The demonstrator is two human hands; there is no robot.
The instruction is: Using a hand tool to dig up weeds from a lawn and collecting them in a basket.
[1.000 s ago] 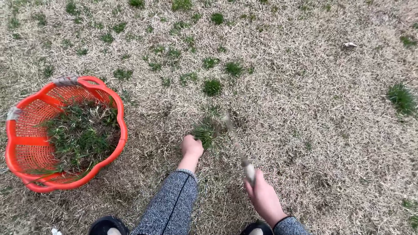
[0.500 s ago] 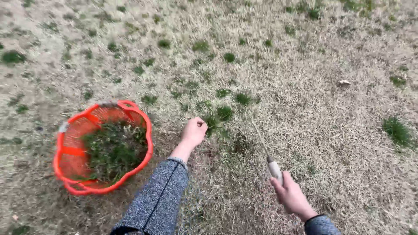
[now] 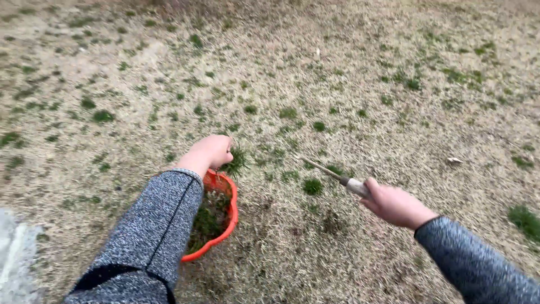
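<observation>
The left hand (image 3: pixel 211 151) sits just left of the frame's centre, fingers curled shut around a small tuft of green grass with thin blades (image 3: pixel 236 161) that sticks out to the right of the knuckles. Its forearm, in a speckled grey knit sleeve with a dark seam line (image 3: pixel 157 225), rises from the lower left corner and slants up and to the right, the wrist bent slightly so the fist hangs just above the far rim of the round orange plastic basket with a lattice wall (image 3: pixel 230 211). That basket lies below and right of the fist, partly hidden behind the sleeve, and holds a heap of pulled green grass clumps (image 3: pixel 208 219).

The right hand (image 3: pixel 394 204) is at centre right, closed firmly around the pale handle of a slim weeding tool with a thin metal shaft (image 3: pixel 332 173). The shaft points up and to the left, away from the fist, its tip in the air over the ground (whether the tip bears a blade or fork is too blurred to tell). The right forearm, in the same grey knit, runs off to the lower right corner.

All around lies a lawn of dry, straw-coloured grass (image 3: pixel 360 67), dotted with small green tufts; one such tuft (image 3: pixel 313 186) sits just under the tool's shaft.
</observation>
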